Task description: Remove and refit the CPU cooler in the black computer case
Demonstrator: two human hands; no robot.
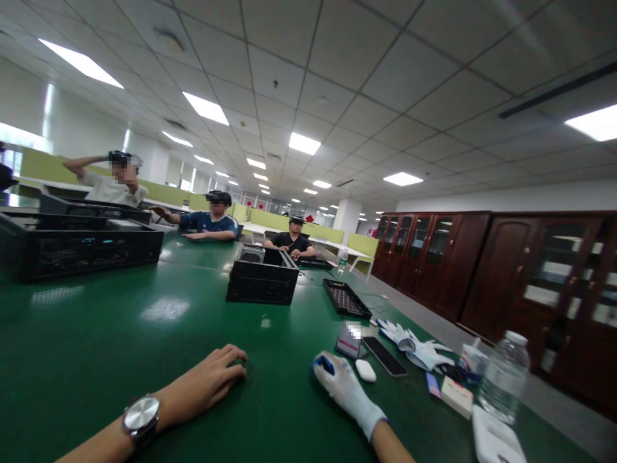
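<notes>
My left hand [209,376] is bare and rests palm down on the green tabletop [193,334], fingers a little apart, with a watch [141,417] on the wrist. It holds nothing. My right hand [341,381] wears a white knit glove with blue on the fingertips. Its fingers are curled in toward the thumb, and no object shows between them. Just beyond that hand stand a small card-like stand [349,341] and a white rounded case [366,370]. A dark phone [385,355] lies beside these.
White gloves [414,347], a small box [457,397], a water bottle [505,376] and a white device [496,437] line the right side. Farther off are a black computer case [263,280], a black panel [346,299] and a larger case [91,251]. Several people sit across the table.
</notes>
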